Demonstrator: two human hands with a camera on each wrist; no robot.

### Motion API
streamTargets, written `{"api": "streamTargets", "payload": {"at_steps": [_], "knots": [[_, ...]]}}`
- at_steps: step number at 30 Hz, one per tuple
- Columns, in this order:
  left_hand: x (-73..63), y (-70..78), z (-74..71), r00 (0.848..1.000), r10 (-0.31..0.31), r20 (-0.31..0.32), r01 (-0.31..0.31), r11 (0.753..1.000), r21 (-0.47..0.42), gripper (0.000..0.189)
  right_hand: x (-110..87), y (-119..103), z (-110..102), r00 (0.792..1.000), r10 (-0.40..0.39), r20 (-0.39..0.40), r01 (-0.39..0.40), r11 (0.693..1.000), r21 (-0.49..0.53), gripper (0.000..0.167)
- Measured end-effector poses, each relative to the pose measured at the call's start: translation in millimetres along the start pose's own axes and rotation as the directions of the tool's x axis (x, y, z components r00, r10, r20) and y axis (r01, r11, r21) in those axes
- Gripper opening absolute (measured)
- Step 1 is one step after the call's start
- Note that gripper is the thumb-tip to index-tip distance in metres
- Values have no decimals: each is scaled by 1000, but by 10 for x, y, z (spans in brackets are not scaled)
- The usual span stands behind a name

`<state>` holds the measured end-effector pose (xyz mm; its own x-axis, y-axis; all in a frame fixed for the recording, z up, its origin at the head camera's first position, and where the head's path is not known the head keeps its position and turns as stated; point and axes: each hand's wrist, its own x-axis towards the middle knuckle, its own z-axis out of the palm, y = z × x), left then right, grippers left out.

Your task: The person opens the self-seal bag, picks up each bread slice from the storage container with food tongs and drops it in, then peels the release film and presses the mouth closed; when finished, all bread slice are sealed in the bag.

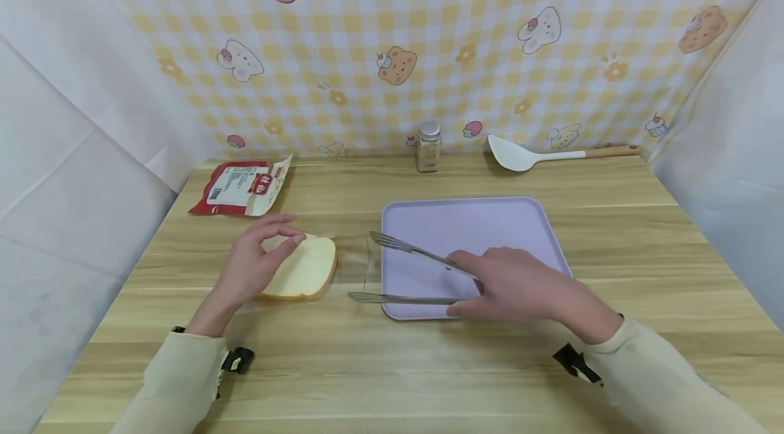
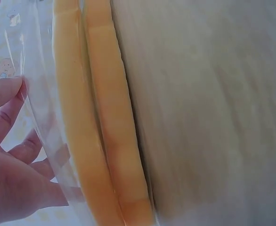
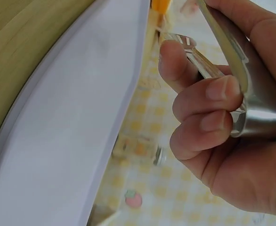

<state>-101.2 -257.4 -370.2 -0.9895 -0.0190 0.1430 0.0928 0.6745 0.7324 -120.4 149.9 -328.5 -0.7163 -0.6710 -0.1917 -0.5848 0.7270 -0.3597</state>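
Observation:
Two bread slices point(image 2: 114, 122) lie stacked inside a clear plastic bag point(image 2: 43, 117), their crusts side by side in the left wrist view. From above, the top slice's pale face point(image 1: 309, 267) shows. My left hand point(image 1: 254, 257) pinches the bag's film between thumb and fingertip, over the bread's left side. My right hand point(image 1: 517, 284) grips metal tongs point(image 1: 416, 300) above the purple tray point(image 1: 465, 216). The tongs' arms are spread apart with nothing between them, and their slotted tips point left toward the bag's mouth. In the right wrist view, fingers curl round the tongs' bent end point(image 3: 265, 115).
A red and white food packet point(image 1: 239, 188) lies at the back left. Against the checked curtain stand a small shaker jar point(image 1: 429, 150) and, to its right, a white turner point(image 1: 517, 156) with a wooden handle. White sheets point(image 1: 73, 148) flank the wooden table.

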Motion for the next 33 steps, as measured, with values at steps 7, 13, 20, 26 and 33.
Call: {"api": "streamTargets", "payload": {"at_steps": [7, 13, 20, 26, 33], "knots": [[9, 9, 18, 999, 44, 30, -45, 999, 13, 15, -207, 241, -42, 996, 43, -84, -34, 994, 101, 72], [14, 26, 50, 992, 98, 77, -100, 995, 26, 11, -285, 429, -23, 982, 143, -121, -125, 982, 140, 78], [-9, 46, 90, 981, 145, 128, -158, 983, 91, 15, -314, 553, 41, 966, 233, -109, -213, 963, 164, 90], [-27, 66, 120, 969, 166, 183, -198, 965, 170, 23, -316, 627, 110, 957, 265, -117, -246, 957, 157, 91], [-51, 117, 160, 946, 129, 297, -199, 955, 219, 46, -303, 688, 181, 945, 295, -140, -281, 953, 111, 90]]}}
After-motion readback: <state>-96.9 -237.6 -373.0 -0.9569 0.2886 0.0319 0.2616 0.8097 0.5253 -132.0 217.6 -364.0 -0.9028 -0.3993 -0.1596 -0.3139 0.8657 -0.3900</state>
